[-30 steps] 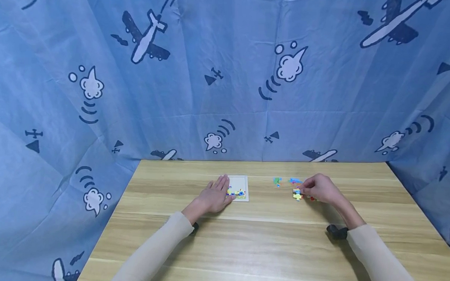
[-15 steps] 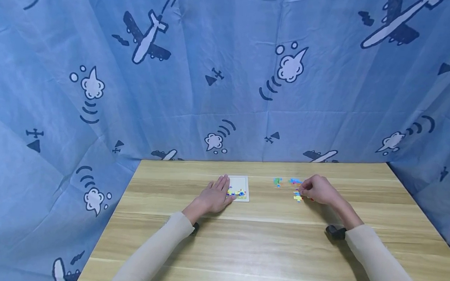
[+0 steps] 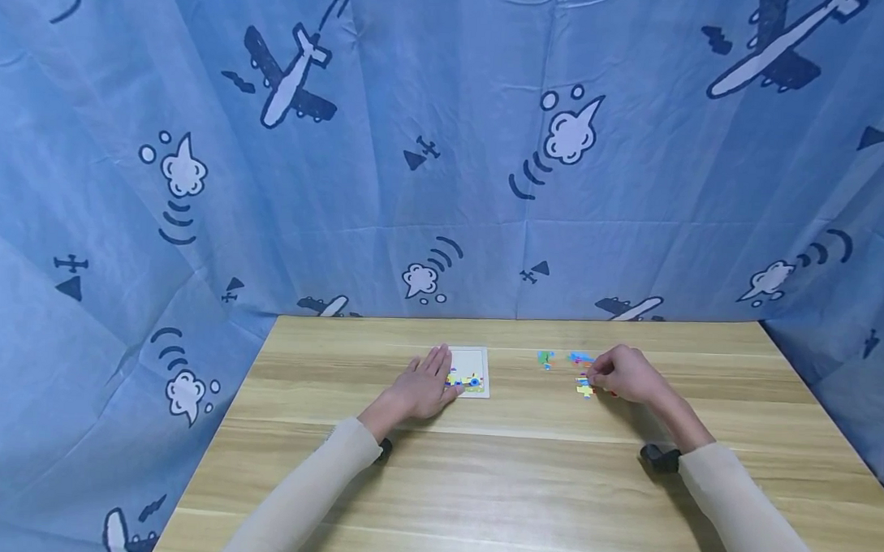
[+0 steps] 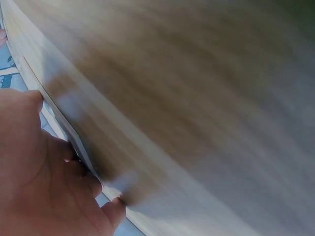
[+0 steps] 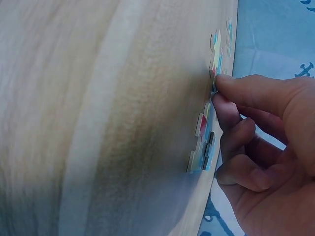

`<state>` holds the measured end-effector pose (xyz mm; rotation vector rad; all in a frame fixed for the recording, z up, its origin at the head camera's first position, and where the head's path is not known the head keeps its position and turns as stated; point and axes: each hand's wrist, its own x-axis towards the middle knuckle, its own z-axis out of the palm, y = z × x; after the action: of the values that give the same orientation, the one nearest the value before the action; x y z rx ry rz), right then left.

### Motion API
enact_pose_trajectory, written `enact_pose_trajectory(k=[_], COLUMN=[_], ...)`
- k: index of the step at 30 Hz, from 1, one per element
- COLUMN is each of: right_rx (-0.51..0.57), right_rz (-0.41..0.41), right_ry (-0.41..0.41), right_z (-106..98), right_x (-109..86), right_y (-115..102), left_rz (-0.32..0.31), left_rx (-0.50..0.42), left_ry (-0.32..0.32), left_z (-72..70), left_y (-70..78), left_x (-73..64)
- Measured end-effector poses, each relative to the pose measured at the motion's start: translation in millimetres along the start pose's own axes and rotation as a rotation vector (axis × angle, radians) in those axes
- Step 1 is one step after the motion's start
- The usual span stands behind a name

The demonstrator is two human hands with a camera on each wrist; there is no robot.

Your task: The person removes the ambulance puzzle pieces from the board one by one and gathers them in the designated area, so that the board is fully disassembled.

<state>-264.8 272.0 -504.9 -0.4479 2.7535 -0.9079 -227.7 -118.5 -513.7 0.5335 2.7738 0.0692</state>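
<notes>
My left hand (image 3: 419, 387) lies with fingers extended across the left part of a small white-framed puzzle board (image 3: 470, 359). Assembled colourful pieces (image 3: 473, 382) line the board's lower part; its upper part is pale. To the right, my right hand (image 3: 627, 373) pinches a small jigsaw piece (image 5: 214, 85) between thumb and index finger, low over the table, its picture mostly hidden by the fingertips. A yellow jigsaw piece (image 3: 584, 391) lies just left of those fingertips. In the left wrist view, the thumb and fingers rest along the board's edge (image 4: 74, 132).
A green jigsaw piece (image 3: 545, 359) and a blue one (image 3: 580, 358) lie behind the yellow piece. Several pieces (image 5: 201, 142) sit beside the right hand in its wrist view. The wooden table (image 3: 508, 489) ends at a blue airplane-print curtain (image 3: 474, 188).
The right hand has shifted slightly left among the loose pieces, its fingertips now nearer the yellow piece. The left hand stays in place on the board.
</notes>
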Motion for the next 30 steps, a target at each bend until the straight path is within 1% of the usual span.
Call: enact_pose_trajectory(k=[8,13,17,19,22,26,30], right_rx=[0.012,-0.001,-0.009,0.005,0.029,0.041,0.058], right_rz=[-0.005,-0.006,-0.026,-0.049,-0.081,-0.108,-0.128], right_ry=[-0.004,0.019,0.069,0.089,0.107,0.104,0.065], right_z=[1,-6,-12,-15,-15,-8,5], right_x=[-1.1,1.7,7.6,10.3,15.0,25.1,38.5], right_y=[0,-7,-24,-35,-53,-76,-97], left_rz=[-0.002,0.007,0.014,0.019,0.028,0.043,0.053], left_rx=[-0.010,-0.052,-0.095,-0.118,-0.126,-0.121,-0.101], left_ry=[-0.001,0.001,0.027,0.044,0.075,0.098,0.104], left_z=[1.3,-2.8,-6.1,-7.6,-9.7,-9.2,-6.2], left_y=[-0.4,0.2,-1.6,-3.2,-7.7,-16.1,-25.3], left_x=[1.0,0.3,-1.2,-2.7,-5.4,-7.4,-7.4])
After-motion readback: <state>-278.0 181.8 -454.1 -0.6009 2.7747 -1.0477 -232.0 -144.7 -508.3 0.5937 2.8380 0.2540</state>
